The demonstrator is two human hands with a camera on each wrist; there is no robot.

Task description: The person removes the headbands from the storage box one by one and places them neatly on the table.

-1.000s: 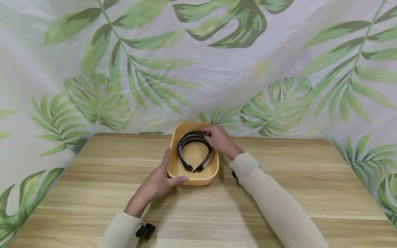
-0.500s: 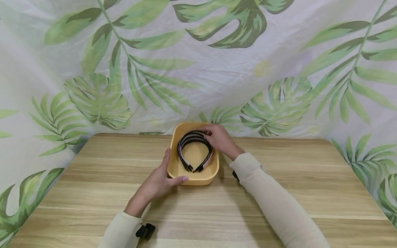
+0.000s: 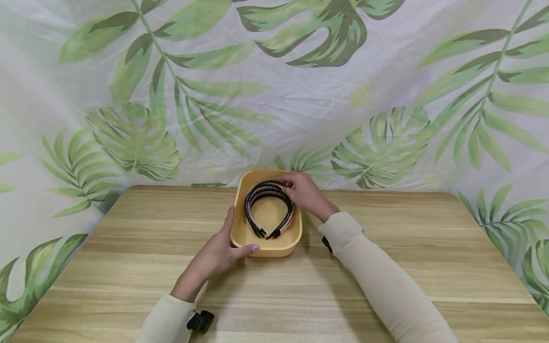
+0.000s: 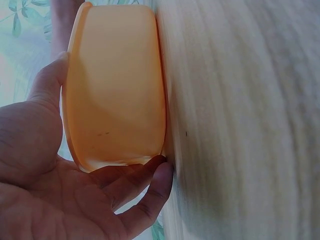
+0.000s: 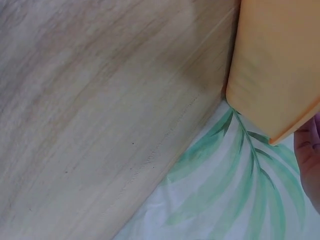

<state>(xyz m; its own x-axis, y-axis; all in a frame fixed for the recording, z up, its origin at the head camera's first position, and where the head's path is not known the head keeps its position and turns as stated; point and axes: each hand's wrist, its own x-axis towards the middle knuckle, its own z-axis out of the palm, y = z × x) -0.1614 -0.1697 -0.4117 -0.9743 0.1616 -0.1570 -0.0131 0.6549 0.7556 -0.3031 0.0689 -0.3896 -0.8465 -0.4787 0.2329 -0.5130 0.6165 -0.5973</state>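
Note:
A yellow-orange plastic box [image 3: 280,252] with rounded corners stands near the table's far edge. Inside it lies a nested bundle of headbands [image 3: 263,193], mostly black with braided tops and some pink, their ends toward me. My left hand [image 3: 218,252] holds the box at its near left corner, thumb over the front rim and fingers along the left side. The left wrist view has this hand [image 4: 82,195] bent around the box wall [image 4: 117,75]. At the box's far right, my right hand [image 3: 306,194] reaches over the rim and pinches the headbands; its fingertips are partly hidden.
The wood-grain table [image 3: 141,257] spreads out on both sides of the box. Close behind its far edge hangs a pale cloth [image 3: 300,109] printed with green leaves. Small black devices [image 3: 200,321] are strapped at the wrists, by the light sleeves.

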